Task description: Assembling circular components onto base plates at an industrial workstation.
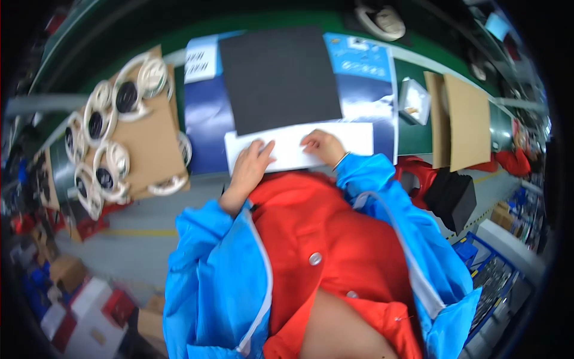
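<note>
A long white strip point(290, 152) that looks like paper or card lies along the near edge of the work surface. My left hand point(250, 166) rests on its left part, fingers apart and holding nothing. Over the middle of the strip, my right hand point(324, 147) is closed, its fingers curled with the fingertips together at the white surface; whatever is between them is too small to make out. Just beyond the strip lies a dark grey rectangular sheet point(281, 81), on top of a blue printed board point(206, 131).
On the left, several cream ring-shaped parts with dark round pieces point(127, 97) sit on cardboard point(149, 137). To the right are a small white box point(414, 102) and upright cardboard pieces point(469, 122). A dark box-shaped object point(451, 197) stands below the right edge.
</note>
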Demonstrator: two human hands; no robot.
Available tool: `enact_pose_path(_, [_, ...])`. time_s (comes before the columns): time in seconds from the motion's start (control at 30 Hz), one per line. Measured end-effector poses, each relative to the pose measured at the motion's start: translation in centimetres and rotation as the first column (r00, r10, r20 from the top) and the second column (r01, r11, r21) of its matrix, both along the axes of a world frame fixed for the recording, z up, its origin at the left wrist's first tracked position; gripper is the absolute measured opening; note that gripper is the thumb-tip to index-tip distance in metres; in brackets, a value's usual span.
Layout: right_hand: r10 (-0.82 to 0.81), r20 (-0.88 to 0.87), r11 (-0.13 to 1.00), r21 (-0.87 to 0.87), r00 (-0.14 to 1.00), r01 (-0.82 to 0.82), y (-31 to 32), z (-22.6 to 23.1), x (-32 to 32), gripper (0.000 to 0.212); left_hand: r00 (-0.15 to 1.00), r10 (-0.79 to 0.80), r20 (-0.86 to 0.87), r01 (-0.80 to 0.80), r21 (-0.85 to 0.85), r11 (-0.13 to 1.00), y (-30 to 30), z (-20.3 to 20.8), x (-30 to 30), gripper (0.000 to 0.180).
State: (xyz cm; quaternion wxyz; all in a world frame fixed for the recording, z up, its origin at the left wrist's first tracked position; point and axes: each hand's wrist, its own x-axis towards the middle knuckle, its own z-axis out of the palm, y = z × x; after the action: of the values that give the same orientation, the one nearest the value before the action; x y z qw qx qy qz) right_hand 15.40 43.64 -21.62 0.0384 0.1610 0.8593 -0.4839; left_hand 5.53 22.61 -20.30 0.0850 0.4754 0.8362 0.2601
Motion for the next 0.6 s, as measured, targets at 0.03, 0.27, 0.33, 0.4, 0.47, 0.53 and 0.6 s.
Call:
enact_pose_path(0.03, [0.008,-0.078,0.999,0.034,0.997,-0.005,0.0,-1.0,0.2,0.013,1.000,-0.008,-0.013,0.008,0.019,1.000,0.0,0.0,-0.1,0.037])
enact_pose_path(0.27, [-0.001,0.050,1.000,0.011,0.999,0.001,-0.1,-0.3,-0.2,0.013,0.987,0.057,0.152,-0.069,0.078,0.995,0.5,0.5,-1.0,0.025])
enact_pose_path(0.33, [0.006,0.045,1.000,0.024,0.999,-0.007,-0.1,-0.2,-0.2,0.011,0.980,0.091,0.178,-0.102,0.054,0.993,1.0,1.8,-1.1,0.036])
enact_pose_path(0.4, [0.009,0.071,0.995,0.095,0.997,-0.016,-0.1,0.3,-0.4,0.011,0.988,0.070,0.136,-0.088,0.128,0.988,1.3,2.1,-1.5,0.039])
enact_pose_path(0.47, [-0.018,0.098,0.996,-0.085,0.995,0.026,-0.6,0.4,-0.7,0.017,0.974,0.050,0.222,-0.093,0.188,0.978,1.8,2.5,-1.2,0.037])
enact_pose_path(0.53, [-0.090,-0.057,0.976,-0.205,0.994,0.077,-2.0,2.3,-1.6,0.023,0.878,0.060,0.474,-0.151,0.157,0.976,2.4,3.0,-1.0,0.044])
enact_pose_path(0.6, [-0.229,-0.037,0.974,-0.002,0.973,0.229,-3.4,5.2,-2.7,0.023,0.642,0.004,0.767,-0.187,0.151,0.971,3.1,3.9,-0.8,0.048])
